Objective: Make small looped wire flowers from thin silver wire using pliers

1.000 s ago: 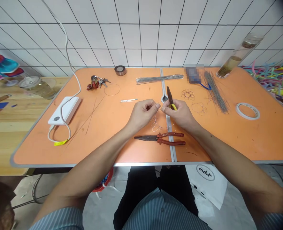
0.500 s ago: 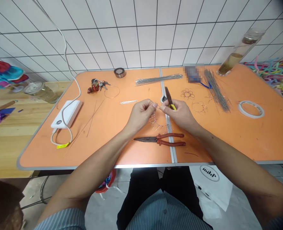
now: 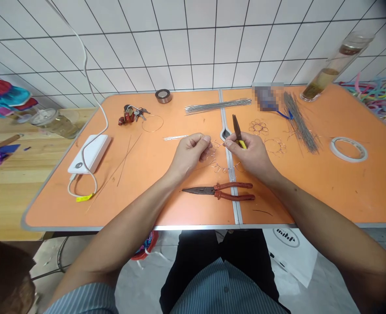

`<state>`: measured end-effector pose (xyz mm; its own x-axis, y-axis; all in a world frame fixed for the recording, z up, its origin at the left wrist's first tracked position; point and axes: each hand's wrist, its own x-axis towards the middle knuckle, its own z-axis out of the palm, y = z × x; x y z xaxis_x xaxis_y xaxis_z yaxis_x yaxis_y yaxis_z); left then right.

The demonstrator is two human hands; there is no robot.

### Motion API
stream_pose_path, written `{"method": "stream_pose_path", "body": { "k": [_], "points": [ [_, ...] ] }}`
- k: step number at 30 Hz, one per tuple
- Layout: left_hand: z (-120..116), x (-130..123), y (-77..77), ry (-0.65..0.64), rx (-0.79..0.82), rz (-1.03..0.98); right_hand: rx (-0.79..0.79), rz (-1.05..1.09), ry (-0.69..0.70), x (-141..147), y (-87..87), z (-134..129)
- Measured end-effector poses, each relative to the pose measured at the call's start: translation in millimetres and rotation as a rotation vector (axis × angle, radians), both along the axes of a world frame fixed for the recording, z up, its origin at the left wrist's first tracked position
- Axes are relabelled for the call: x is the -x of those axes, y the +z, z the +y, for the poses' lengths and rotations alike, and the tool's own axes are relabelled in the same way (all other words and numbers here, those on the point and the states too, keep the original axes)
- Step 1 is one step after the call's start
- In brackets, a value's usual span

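Note:
Between my hands hangs a thin wire ring with small loops (image 3: 219, 167). My left hand (image 3: 192, 152) pinches it at its left side, thumb against the curled fingers. My right hand (image 3: 250, 150) is closed round small pliers with yellow handles (image 3: 237, 128), their dark jaws pointing up and away; its thumb and index fingertip meet near the ring's right side, and whether they touch the wire is too small to tell. Just in front of the hands, long-nose pliers with red handles (image 3: 217, 190) lie across the table seam.
On the orange table (image 3: 154, 213) are a wire bundle (image 3: 217, 106), another bundle (image 3: 300, 124), wire flowers (image 3: 258, 127), a tape roll (image 3: 349, 149), dark tape (image 3: 163, 96), keys (image 3: 137, 113) and a white power bank (image 3: 90, 153). A tilted glass bottle (image 3: 335, 67) stands at back right.
My hands have moved apart, the right one shifting right with the small pliers. More of the looped wire ring shows between them. At the far left edge, another person's fingertips have appeared.

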<state>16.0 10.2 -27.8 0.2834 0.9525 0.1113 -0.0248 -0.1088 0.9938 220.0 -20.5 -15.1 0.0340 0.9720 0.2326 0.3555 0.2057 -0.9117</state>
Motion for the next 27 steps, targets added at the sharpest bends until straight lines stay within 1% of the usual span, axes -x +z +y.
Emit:
{"method": "stream_pose_path", "body": {
  "k": [3,8,13,17,23,27],
  "points": [
    [1.3,1.4,0.2,-0.023,0.045,-0.018,0.012,-0.002,-0.003,-1.4,0.9,-0.1],
    [0.3,1.2,-1.9,-0.045,0.001,0.016,0.024,-0.009,0.033,-1.3,1.0,-1.9],
    [0.5,-0.4,-4.9,-0.056,-0.018,-0.008,0.096,-0.032,0.072,0.5,-0.5,-3.1],
    [1.0,-0.6,-6.3,-0.063,-0.023,-0.009,0.092,-0.014,0.082,0.4,-1.5,-2.3],
    [-0.2,-0.7,-4.5,-0.049,-0.016,-0.013,0.106,-0.022,0.105,-0.7,-0.1,-2.5],
    [-0.6,-0.4,-0.4,0.001,-0.008,-0.005,0.090,-0.037,0.088,-3.3,0.4,-1.3]
  ]
}}
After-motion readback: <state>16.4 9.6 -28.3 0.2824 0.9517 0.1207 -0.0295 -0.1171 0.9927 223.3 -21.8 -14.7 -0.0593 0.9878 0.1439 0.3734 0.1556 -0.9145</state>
